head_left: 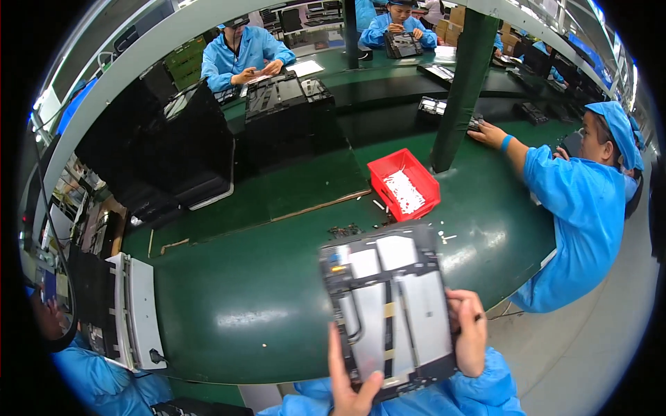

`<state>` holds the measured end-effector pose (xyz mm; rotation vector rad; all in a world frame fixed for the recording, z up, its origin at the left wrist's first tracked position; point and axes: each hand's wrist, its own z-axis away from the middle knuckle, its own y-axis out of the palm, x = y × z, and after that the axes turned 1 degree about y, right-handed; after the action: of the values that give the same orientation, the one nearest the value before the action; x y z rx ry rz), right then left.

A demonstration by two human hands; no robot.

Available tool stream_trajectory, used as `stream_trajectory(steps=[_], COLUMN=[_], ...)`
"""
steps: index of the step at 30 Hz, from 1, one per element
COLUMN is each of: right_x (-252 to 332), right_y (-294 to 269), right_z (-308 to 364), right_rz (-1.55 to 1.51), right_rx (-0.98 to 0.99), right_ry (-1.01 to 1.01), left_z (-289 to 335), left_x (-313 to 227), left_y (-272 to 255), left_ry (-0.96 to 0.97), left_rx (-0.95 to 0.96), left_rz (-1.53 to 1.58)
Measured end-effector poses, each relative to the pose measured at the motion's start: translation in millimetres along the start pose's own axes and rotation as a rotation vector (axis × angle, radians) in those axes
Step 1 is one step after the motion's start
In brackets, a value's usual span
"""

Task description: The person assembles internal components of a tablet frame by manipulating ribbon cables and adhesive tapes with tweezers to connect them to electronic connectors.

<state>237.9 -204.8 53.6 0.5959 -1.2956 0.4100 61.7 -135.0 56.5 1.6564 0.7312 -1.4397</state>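
Note:
Both my hands hold an opened tablet (424, 305), tilted up above the near edge of the green table. Its silver battery plates, dark frame and a thin ribbon strip down the middle are exposed. My left hand (352, 385) grips the lower left edge, thumb over the front face. My right hand (469, 333) holds the right edge, its fingers curled round the side and partly hidden behind it. Just beyond the tablet's top stands a red bin (429, 204) of small white strips. Small dark bits (345, 230) lie on the table left of the bin.
Tall stacks of dark panels (201, 152) and tablets (277, 97) stand at the far left. A green post (461, 90) rises behind the bin. A co-worker in blue (583, 201) reaches across the table at right. A white metal box (144, 312) sits at the left edge.

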Motion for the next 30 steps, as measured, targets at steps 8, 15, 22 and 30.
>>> stream_trajectory(steps=[8,15,22,30], right_x=[-62.7,-75.1,-37.8,-32.1], right_y=[109.3,123.4,88.3,69.7], right_z=[-9.7,-21.4,-61.7,-89.0], right_rz=[-0.198,0.388,0.913,1.311], right_rx=[0.408,0.511,0.261,0.202], right_ry=[0.132,-0.011,-0.184,-0.284], left_z=[6.2,1.9,-9.7,-16.5], left_x=[-6.0,34.6,36.8,56.6], left_y=[-79.8,-109.2,-118.6,-105.4], left_ry=[0.018,-0.026,-0.045,-0.004], left_rx=[-0.353,-0.405,-0.396,-0.362], left_rz=[-0.095,-0.092,-0.014,-0.068])
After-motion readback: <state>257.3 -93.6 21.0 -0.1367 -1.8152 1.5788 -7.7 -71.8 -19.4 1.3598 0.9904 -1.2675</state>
